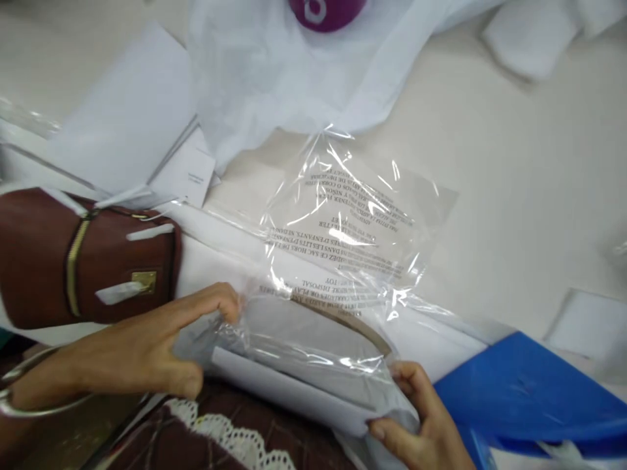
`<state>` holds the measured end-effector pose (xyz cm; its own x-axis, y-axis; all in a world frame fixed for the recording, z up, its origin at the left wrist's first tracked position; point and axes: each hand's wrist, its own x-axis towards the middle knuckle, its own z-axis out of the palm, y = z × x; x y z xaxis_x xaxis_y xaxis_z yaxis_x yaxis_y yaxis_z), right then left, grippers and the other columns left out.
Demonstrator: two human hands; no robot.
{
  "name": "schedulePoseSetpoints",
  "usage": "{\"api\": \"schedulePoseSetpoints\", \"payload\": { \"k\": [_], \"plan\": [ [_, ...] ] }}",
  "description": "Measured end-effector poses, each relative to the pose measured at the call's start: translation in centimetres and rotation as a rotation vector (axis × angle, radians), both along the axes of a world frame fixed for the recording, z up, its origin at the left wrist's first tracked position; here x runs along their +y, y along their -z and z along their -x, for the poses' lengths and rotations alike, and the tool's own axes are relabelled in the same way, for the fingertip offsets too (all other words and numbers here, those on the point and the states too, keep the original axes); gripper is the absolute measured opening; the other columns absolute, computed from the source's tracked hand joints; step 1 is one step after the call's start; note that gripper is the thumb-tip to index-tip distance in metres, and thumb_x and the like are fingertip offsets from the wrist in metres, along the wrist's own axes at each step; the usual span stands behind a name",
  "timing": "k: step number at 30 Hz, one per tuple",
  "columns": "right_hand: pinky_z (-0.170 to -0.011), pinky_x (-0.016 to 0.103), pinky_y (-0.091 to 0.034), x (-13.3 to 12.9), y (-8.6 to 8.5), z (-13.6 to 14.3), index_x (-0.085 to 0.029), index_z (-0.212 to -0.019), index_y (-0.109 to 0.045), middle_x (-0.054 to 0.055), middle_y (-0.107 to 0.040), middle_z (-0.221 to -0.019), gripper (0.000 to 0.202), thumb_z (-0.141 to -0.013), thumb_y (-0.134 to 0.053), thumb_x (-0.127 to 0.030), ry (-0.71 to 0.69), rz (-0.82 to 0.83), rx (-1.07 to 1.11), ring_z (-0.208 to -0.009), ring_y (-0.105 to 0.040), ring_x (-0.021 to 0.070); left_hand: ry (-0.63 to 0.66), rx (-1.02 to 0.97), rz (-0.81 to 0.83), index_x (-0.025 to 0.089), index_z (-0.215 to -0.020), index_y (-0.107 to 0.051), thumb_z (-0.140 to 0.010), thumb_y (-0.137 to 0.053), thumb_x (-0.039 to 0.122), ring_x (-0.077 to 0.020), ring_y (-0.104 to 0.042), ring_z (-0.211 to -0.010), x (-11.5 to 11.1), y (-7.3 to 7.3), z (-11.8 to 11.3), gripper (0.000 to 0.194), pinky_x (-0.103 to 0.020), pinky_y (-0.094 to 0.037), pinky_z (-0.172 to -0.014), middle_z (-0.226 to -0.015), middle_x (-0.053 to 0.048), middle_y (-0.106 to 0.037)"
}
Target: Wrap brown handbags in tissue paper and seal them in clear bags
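Observation:
A clear plastic bag with printed warning text, upside down to me, stretches from my lap onto the table. Inside its near part lies a grey-wrapped item with a brown curved strip along its far edge. A white flat edge, paper or card, runs along the near side. My left hand is at the bag's left end; its bent fingertips touch the plastic, while the thumb stands well apart. At the right end, my right hand pinches the bag and the white edge's corner between thumb and fingers.
A brown handbag with a gold zip and white-wrapped pulls lies left. White cards are behind it. A blue folder-like item sits right. White sheeting and a purple object are at the back. White pieces lie far right.

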<state>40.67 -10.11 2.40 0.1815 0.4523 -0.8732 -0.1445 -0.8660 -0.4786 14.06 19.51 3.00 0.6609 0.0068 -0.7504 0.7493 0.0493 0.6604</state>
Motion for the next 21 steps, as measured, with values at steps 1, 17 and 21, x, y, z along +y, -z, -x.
{"api": "schedulePoseSetpoints", "payload": {
  "k": [1, 17, 21],
  "plan": [
    [-0.070, 0.022, -0.055, -0.1, -0.1, -0.1, -0.024, -0.098, -0.059, 0.002, -0.075, -0.097, 0.034, -0.067, -0.072, -0.027, -0.027, -0.012, -0.028, -0.090, -0.072, 0.0216, -0.004, 0.009, -0.050, 0.022, -0.102, -0.053, -0.074, -0.060, 0.018, -0.0172, -0.057, -0.091, -0.4, -0.1, 0.1, 0.029, -0.023, -0.048, -0.076, -0.103, 0.001, -0.059],
    [-0.060, 0.023, -0.044, 0.2, 0.3, 4.7, -0.022, -0.075, -0.062, -0.002, -0.066, -0.069, 0.028, -0.069, -0.072, -0.048, 0.168, 0.101, -0.573, -0.062, -0.058, 0.0153, -0.110, -0.561, -0.992, 0.022, -0.072, -0.048, -0.092, -0.060, 0.018, -0.0152, -0.051, -0.063, -6.1, 3.6, -0.2, 0.024, -0.030, -0.040, -0.061, -0.065, 0.001, -0.056],
    [-0.059, 0.022, -0.043, -0.2, -0.2, 4.9, -0.023, -0.068, -0.056, -0.004, -0.061, -0.063, 0.026, -0.067, -0.073, -0.043, 0.261, 0.099, -0.509, -0.060, -0.056, 0.0139, -0.088, -0.586, -1.115, 0.027, -0.084, -0.057, -0.095, -0.057, 0.022, -0.0162, -0.060, -0.068, -6.8, 3.8, 1.4, 0.012, -0.032, -0.050, -0.066, -0.069, 0.004, -0.065]
  ]
}}
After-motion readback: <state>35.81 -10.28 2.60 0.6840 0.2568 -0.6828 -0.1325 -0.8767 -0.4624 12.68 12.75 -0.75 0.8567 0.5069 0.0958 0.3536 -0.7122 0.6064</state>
